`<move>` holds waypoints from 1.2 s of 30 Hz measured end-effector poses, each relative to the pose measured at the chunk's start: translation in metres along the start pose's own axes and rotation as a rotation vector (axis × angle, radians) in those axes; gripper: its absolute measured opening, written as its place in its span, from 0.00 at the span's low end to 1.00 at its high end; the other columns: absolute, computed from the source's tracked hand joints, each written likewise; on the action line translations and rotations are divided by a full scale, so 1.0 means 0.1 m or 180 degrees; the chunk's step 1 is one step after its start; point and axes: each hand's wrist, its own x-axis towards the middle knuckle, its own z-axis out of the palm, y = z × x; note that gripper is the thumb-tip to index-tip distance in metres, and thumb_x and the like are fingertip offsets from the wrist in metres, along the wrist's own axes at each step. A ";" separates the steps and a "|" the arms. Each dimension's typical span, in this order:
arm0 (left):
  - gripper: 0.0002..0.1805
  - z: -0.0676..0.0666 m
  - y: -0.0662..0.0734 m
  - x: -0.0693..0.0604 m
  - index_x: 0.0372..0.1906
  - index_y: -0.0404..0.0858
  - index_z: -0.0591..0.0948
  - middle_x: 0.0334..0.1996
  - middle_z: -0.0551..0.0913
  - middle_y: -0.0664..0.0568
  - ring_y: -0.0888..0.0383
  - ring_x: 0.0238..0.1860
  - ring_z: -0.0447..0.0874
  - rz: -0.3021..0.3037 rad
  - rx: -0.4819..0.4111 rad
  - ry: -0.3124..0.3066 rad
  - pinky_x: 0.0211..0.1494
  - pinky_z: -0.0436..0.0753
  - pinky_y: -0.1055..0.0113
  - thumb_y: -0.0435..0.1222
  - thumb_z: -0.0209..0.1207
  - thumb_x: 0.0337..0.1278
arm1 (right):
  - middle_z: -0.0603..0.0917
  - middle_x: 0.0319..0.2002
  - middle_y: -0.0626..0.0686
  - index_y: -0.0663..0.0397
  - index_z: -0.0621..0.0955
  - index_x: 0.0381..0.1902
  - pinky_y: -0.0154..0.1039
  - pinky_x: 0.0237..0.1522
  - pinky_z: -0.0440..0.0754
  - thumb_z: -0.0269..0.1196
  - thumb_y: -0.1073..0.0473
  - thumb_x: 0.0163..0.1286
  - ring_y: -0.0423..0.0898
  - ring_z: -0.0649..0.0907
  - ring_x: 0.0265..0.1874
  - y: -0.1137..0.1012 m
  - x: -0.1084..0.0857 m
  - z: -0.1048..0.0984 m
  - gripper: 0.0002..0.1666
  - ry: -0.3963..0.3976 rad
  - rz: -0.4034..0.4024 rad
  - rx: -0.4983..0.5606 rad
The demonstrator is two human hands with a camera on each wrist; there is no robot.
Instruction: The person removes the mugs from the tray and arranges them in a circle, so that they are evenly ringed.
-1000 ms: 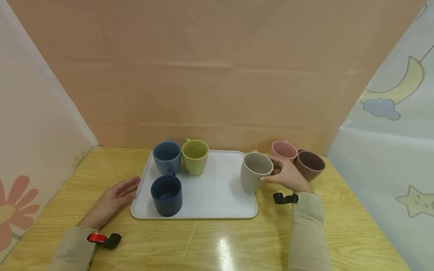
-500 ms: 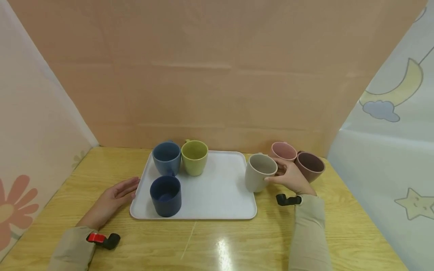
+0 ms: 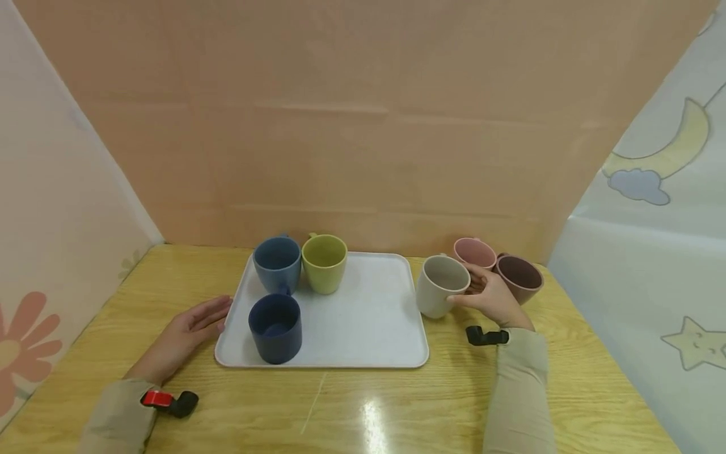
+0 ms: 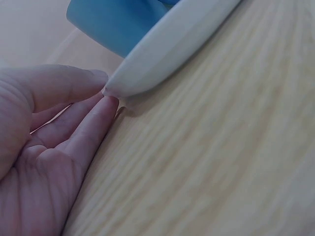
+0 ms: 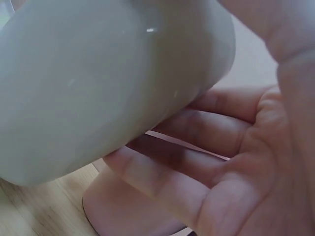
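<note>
My right hand [image 3: 492, 301] grips a pale grey mug [image 3: 431, 296] by its side, thumb in front and fingers behind. The mug stands upright at the right edge of a white tray [image 3: 363, 334]; whether its base touches the table I cannot tell. In the right wrist view the fingers [image 5: 162, 182] lie along the mug's wall. My left hand [image 3: 184, 337] touches the tray's left edge with its fingers fairly straight; the left wrist view shows thumb and fingertips at the rim. On the tray are a blue mug [image 3: 277, 265], a yellow-green mug [image 3: 324, 268] and a navy mug [image 3: 276, 334].
A pink mug [image 3: 475, 252] and a brown mug [image 3: 517, 277] stand on the wooden table [image 3: 340, 410] just behind and beside my right hand. An orange-brown panel [image 3: 351, 157] rises along the back, with pale patterned walls on both sides.
Held in my right hand, the grey mug has shifted right, from over the tray's right part to its right edge. My left hand stays at the tray's left edge.
</note>
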 end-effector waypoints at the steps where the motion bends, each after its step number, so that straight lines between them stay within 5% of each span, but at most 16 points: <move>1: 0.36 0.00 0.00 0.00 0.78 0.31 0.58 0.74 0.62 0.31 0.79 0.61 0.72 0.0008 -0.0007 0.0001 0.57 0.73 0.82 0.40 0.57 0.75 | 0.77 0.62 0.71 0.69 0.68 0.72 0.29 0.48 0.82 0.76 0.68 0.57 0.39 0.83 0.52 0.00 0.00 0.00 0.46 0.0003 0.0015 0.0006; 20: 0.35 -0.01 -0.03 0.01 0.78 0.28 0.57 0.74 0.66 0.38 0.78 0.61 0.72 0.0106 -0.0071 -0.0019 0.57 0.75 0.81 0.36 0.56 0.76 | 0.77 0.62 0.70 0.69 0.69 0.70 0.29 0.49 0.82 0.76 0.67 0.58 0.31 0.82 0.49 0.10 0.01 0.02 0.45 0.0050 0.0083 0.0065; 25: 0.35 -0.01 -0.03 0.00 0.78 0.27 0.57 0.73 0.69 0.46 0.78 0.62 0.73 0.0137 -0.0086 -0.0031 0.57 0.75 0.81 0.35 0.55 0.76 | 0.76 0.63 0.70 0.67 0.67 0.72 0.29 0.50 0.82 0.76 0.66 0.59 0.31 0.82 0.50 0.11 0.00 -0.02 0.46 -0.0083 0.0123 0.0078; 31: 0.34 -0.01 -0.01 0.00 0.78 0.28 0.57 0.73 0.67 0.39 0.78 0.62 0.73 0.0124 -0.0064 -0.0032 0.57 0.75 0.81 0.36 0.55 0.76 | 0.75 0.64 0.69 0.67 0.66 0.72 0.29 0.52 0.80 0.75 0.66 0.60 0.35 0.80 0.54 0.09 -0.02 -0.05 0.46 -0.0281 0.0149 0.0067; 36: 0.35 0.00 -0.01 -0.01 0.78 0.28 0.57 0.74 0.65 0.35 0.78 0.62 0.72 0.0087 -0.0065 -0.0032 0.58 0.75 0.81 0.37 0.56 0.76 | 0.85 0.54 0.61 0.65 0.76 0.65 0.34 0.51 0.81 0.74 0.57 0.63 0.41 0.83 0.50 0.07 -0.04 -0.06 0.36 -0.0339 0.0244 -0.0460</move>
